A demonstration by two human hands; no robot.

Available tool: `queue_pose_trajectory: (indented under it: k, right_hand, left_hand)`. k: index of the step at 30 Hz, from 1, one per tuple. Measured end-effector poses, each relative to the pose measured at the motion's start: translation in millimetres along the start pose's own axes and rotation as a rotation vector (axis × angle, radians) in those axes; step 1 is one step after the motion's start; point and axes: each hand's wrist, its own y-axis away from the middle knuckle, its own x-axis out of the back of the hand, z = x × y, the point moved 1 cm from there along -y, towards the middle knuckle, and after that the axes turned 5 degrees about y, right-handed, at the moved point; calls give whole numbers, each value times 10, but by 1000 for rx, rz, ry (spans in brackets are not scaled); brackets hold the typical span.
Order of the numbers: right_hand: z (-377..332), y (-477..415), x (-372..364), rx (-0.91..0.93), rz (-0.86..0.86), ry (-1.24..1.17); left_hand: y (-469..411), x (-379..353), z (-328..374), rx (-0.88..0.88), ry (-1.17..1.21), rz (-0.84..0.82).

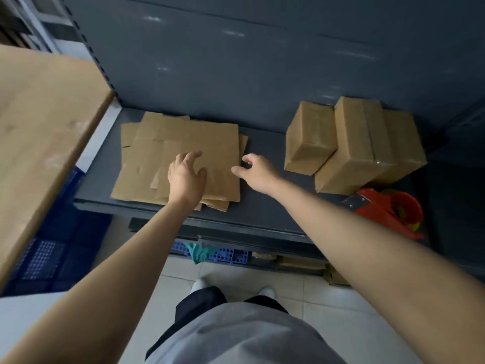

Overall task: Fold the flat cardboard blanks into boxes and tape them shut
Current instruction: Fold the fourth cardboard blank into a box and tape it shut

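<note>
The flat cardboard blanks (pixel 210 143) lie in a loose, slightly fanned stack on the dark shelf (pixel 262 211), towards its left end and reaching its front lip. The left hand (pixel 186 177) is over the middle of the top sheet with fingers spread and relaxed, holding nothing; whether the palm presses the board cannot be told. The right hand (pixel 256 172) sits at the stack's right edge, fingers loosely curled and thumb out towards the rim of the top blank. It grips nothing, and contact is unclear. These sheets should be light and fairly stiff, though they will bend readily along their scored creases and flap slits, so a one-handed lift from a corner would likely let the sheet sag or fold early. The surface looks dry and smooth, so sheets may slide over each other. The sound hold is probably a pinch on the free right edge, peeling one blank off while the other hand pins the rest. Three finished boxes (pixel 351 148) stand well to the right, the red tape dispenser (pixel 388 211) just in front of them.
</note>
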Motion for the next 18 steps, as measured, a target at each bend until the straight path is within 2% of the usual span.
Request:
queue_pose_trajectory:
  k: [5, 11, 18]
  right_hand:
    - [-74, -123, -316, -50, -107, 89]
    - [-102, -182, -496, -157, -113, 3]
    - [-173, -196, -569, -225, -69, -65]
  left_hand:
    - [-16, 201, -327, 113, -180, -12]
    - [-75, 221, -502, 178, -61, -162]
    - [-121, 209, -540, 187, 14, -189]
